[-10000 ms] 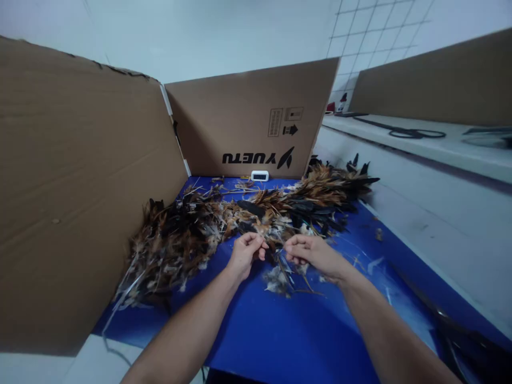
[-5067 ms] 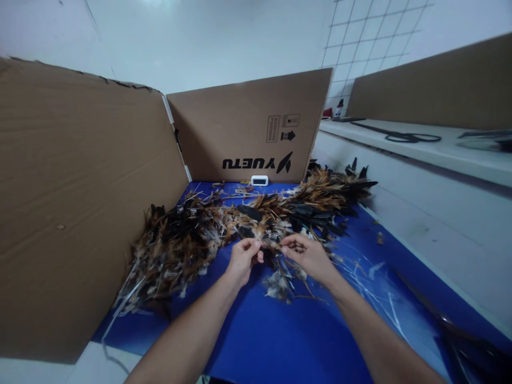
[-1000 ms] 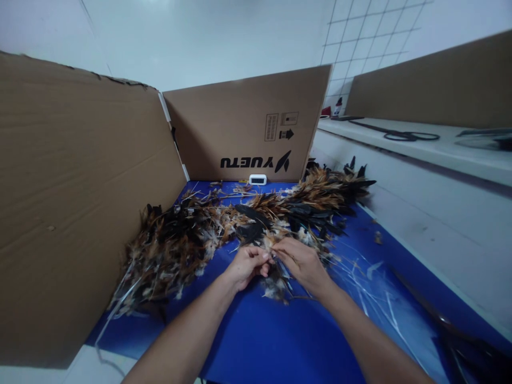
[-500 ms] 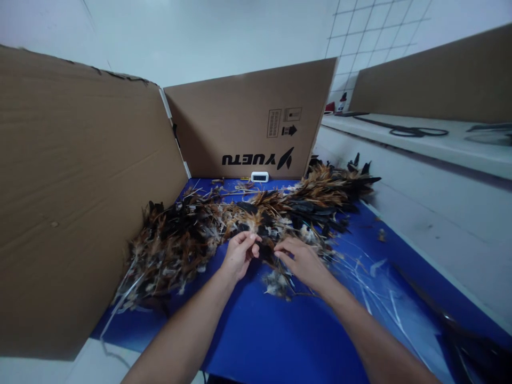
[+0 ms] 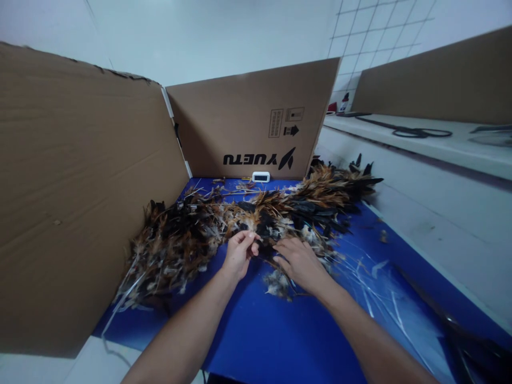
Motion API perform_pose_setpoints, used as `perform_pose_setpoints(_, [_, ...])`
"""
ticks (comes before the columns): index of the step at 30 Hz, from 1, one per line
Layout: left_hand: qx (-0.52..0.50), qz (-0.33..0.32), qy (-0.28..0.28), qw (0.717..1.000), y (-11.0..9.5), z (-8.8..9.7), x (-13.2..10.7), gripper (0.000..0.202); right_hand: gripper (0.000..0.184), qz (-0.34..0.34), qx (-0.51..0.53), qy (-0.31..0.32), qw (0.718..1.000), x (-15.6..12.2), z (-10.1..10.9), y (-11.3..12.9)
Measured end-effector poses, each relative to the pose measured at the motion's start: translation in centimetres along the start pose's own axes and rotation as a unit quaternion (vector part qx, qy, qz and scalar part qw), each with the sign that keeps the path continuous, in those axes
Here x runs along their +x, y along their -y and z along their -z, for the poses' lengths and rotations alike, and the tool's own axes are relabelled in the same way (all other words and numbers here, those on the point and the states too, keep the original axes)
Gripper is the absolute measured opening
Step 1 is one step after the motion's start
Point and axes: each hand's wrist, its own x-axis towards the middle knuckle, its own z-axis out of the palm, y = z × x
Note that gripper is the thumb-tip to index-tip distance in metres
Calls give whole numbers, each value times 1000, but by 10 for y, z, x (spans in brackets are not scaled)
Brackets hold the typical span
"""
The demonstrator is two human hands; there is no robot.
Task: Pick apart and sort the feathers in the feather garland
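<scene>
Brown-and-black feathers with pale, downy parts, seen from the head camera, lie in a wide, loose band in front of the small white rectangular digital display, spreading out to its left and right. On the near side of the display, slightly to its left, the person's left hand is closed, thumb and forefinger pinched on what looks like a tan, fluffy feather. Nearer than the display and slightly to its right, the person's right hand is partly open above the feathers, thumb apart from the bent fingers; whether it touches any cannot be told. Just behind the display stands a brown cardboard panel with black lettering. Well to its right lie black metal scissors.
</scene>
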Motion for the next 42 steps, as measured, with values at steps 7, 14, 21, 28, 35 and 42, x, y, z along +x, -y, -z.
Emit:
perform_pose_setpoints(7, [-4,-3,2,1000,2,2,1,21,18,-37,106,-56,992,4,-6,-14])
perform_pose_setpoints(14, [-1,-9,9,1000,1,0,-1,19,23,-2,72,-34,997,2,-2,-9])
perform_pose_setpoints(21, [7,-5,6,1000,1,-1,-1,20,25,-3,5,1,1000,1,-4,0])
perform_pose_setpoints(28, [11,-7,4,1000,2,0,-1,21,22,-55,125,-102,985,5,-5,-15])
perform_pose_setpoints(35, [20,-6,3,1000,5,4,1,23,12,-120,252,-176,944,6,9,-14])
perform_pose_setpoints(42, [16,-7,-5,1000,1,1,-1,22,9,-146,259,-177,938,7,12,-13])
